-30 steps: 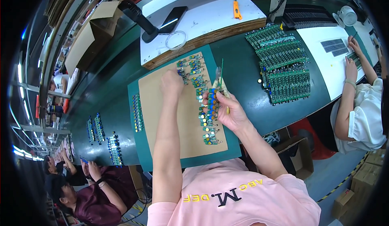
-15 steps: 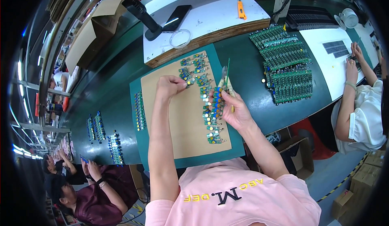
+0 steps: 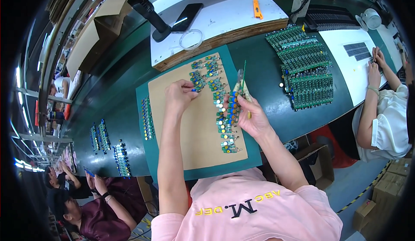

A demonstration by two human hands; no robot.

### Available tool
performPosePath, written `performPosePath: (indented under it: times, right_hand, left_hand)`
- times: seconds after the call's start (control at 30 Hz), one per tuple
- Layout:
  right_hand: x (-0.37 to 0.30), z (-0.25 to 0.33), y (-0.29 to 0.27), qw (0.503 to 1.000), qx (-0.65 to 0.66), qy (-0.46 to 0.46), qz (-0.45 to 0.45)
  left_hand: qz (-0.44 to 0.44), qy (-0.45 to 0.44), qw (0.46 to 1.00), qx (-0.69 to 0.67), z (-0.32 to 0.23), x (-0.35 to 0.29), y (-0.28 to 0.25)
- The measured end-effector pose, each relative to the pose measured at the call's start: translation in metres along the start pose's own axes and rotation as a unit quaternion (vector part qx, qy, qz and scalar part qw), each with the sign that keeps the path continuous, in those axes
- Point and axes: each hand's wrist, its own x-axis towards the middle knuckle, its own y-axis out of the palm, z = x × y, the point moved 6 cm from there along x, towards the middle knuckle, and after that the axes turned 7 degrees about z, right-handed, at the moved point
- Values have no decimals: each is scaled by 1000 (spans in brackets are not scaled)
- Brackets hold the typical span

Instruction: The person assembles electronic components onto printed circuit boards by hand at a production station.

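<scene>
My left hand [image 3: 178, 96] is closed, thumb and fingertips pinched on a small circuit board [image 3: 194, 90] at the edge of a group of small boards [image 3: 198, 80] on the brown cardboard sheet [image 3: 194, 137]. My right hand [image 3: 254, 119] is closed around a strip of circuit boards [image 3: 233, 105] with blue and orange parts. Cutting pliers [image 3: 240, 84] with pale yellow handles are also in that hand, jaws pointing away from me. A thin green strip [image 3: 245, 70] sticks up beside them. Below the held strip, a column of loose boards [image 3: 228, 135] lies on the cardboard.
Stacked green board panels [image 3: 312, 92] lie to the right, and more board strips [image 3: 122, 159] to the left. Behind, a raised white board [image 3: 220, 18] bears a phone [image 3: 188, 17], a tape ring [image 3: 191, 39], a black stand [image 3: 161, 31] and an orange cutter knife [image 3: 257, 8]. Co-workers sit on both sides.
My left hand has shifted slightly left and toward me with the small board in its fingertips. The right hand keeps its hold, nearly in place.
</scene>
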Motion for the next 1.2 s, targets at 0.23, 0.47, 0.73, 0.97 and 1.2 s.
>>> performPosePath:
  times: [0.23, 0.47, 0.73, 0.97, 1.2]
  right_hand:
    - [0, -1, -2, 1000, 7, 0, -5]
    - [0, 0, -6, 1000, 2, -3, -17]
    - [1, 1, -3, 1000, 5, -3, -18]
    - [-1, 2, -2, 1000, 10, -2, -4]
    - [-2, 2, -2, 1000, -6, 0, 0]
  left_hand:
    - [35, -6, 994, 104, 9, -4, -14]
    - [75, 44, 980, -179, 21, -18, 1]
    - [-104, 257, 961, 19, 18, -35, 33]
    - [-128, 331, 920, 164, 10, -46, 34]
    - [-141, 351, 913, 153, 6, -40, 30]
